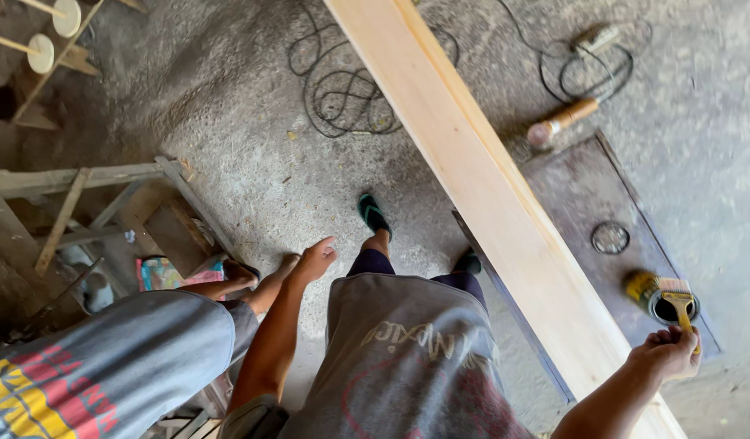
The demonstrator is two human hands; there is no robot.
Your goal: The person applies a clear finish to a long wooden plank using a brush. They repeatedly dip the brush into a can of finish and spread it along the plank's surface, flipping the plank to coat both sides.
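Observation:
My right hand [668, 351] grips the yellow handle of a paintbrush [678, 294], whose bristles are over an open yellow can [645, 291]. The can stands on a dark flat board [578, 195] to the right of a long pale wooden plank [473, 171]. This plank runs diagonally from the top centre to the bottom right, and my right wrist is just beside its lower end. My left hand [315, 260] hangs free at my side with the fingers loosely apart and holds nothing. Below me are my grey shirt and my feet in teal sandals [372, 213].
Another person in a grey shirt with a red and yellow print [106, 366] stands close at my left, one arm near mine. A rough wooden frame [82, 183] is at the left. Coiled black cables [342, 89] and a wooden-handled tool [564, 120] lie on the concrete floor.

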